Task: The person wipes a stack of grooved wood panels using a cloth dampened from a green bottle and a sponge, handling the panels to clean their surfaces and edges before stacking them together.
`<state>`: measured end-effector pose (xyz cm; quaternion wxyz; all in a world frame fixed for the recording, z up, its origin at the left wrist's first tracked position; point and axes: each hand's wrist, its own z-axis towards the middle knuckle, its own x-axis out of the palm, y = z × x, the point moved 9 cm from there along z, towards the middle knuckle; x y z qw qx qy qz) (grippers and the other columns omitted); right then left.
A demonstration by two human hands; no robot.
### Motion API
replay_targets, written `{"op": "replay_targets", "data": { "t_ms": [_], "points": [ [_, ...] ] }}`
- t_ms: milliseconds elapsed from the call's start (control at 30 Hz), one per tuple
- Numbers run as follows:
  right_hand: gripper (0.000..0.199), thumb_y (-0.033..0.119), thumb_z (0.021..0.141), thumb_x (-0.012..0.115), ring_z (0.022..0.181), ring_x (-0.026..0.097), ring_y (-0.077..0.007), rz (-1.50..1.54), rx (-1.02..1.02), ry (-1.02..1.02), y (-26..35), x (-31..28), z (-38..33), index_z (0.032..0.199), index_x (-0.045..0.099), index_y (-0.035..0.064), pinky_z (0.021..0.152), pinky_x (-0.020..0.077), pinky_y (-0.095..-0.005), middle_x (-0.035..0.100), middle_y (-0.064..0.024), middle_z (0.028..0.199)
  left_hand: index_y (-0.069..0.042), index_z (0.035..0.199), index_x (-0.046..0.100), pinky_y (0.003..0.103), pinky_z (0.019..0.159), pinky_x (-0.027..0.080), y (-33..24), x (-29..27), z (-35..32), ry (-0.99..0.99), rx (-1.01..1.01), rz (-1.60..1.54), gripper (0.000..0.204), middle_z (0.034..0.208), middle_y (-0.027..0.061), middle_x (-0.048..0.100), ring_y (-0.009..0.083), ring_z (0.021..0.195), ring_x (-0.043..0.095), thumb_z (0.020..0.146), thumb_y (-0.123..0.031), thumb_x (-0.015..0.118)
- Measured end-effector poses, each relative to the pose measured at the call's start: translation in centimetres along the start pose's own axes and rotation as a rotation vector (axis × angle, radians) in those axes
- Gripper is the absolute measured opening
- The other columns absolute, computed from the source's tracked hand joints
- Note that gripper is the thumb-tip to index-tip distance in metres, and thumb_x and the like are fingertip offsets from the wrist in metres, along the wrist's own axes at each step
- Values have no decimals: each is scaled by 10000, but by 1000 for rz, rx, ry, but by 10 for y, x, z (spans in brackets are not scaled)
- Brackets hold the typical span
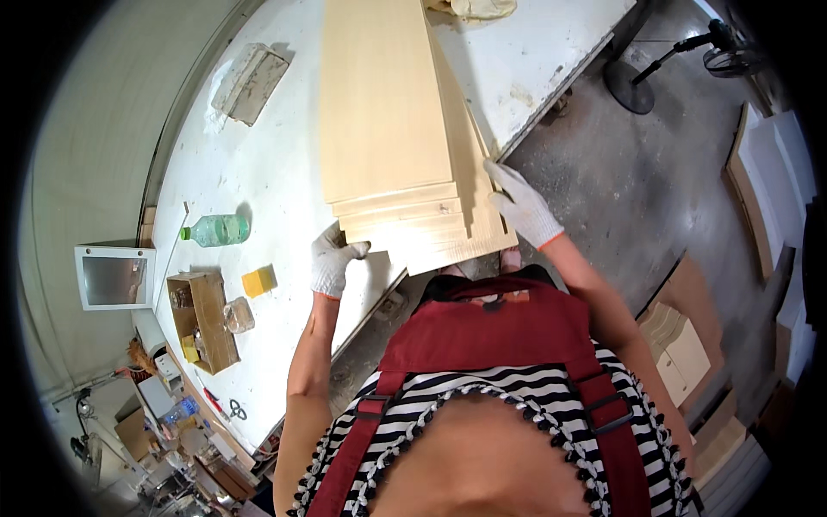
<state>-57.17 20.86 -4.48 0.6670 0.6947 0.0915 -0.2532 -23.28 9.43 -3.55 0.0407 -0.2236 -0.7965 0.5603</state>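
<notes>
A stack of pale wooden panels (388, 103) lies on the white table (284, 164), its ends stepped toward me. The lower panels (461, 246) are turned askew and jut past the table's edge. White gloves with orange cuffs cover both hands. My left hand (332, 263) is at the stack's near left corner, thumb spread from the fingers; the fingertips are partly hidden beside the panels. Along the right edge of the lower panels lies my right hand (524, 207), its fingers stretched out and thumb apart, touching the edge.
Left on the table are a green plastic bottle (220, 230), a yellow block (257, 282), an open cardboard box (211, 323) and scissors (237, 409). A worn block (251, 84) sits farther back. On the floor at right stand a fan (633, 86) and more panels (680, 353).
</notes>
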Motion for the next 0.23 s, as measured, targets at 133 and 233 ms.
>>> {"op": "replay_targets", "data": {
  "t_ms": [133, 233],
  "points": [
    [542, 203, 895, 529, 1312, 447, -345, -12, 22, 26, 0, 2, -1, 1424, 451, 118, 1081, 370, -356, 459, -199, 1420, 76, 1183, 619, 278, 666, 543, -5, 35, -7, 30, -35, -22, 502, 951, 119, 703, 161, 794, 664, 693, 72, 729],
    [528, 227, 915, 523, 1308, 450, -339, 56, 72, 36, -15, 12, -8, 1423, 447, 103, 1080, 371, -358, 465, -196, 1413, 73, 1194, 612, 282, 674, 549, -16, 47, -3, 32, -31, 57, 483, 957, 117, 705, 162, 810, 676, 727, 38, 733]
  ]
}}
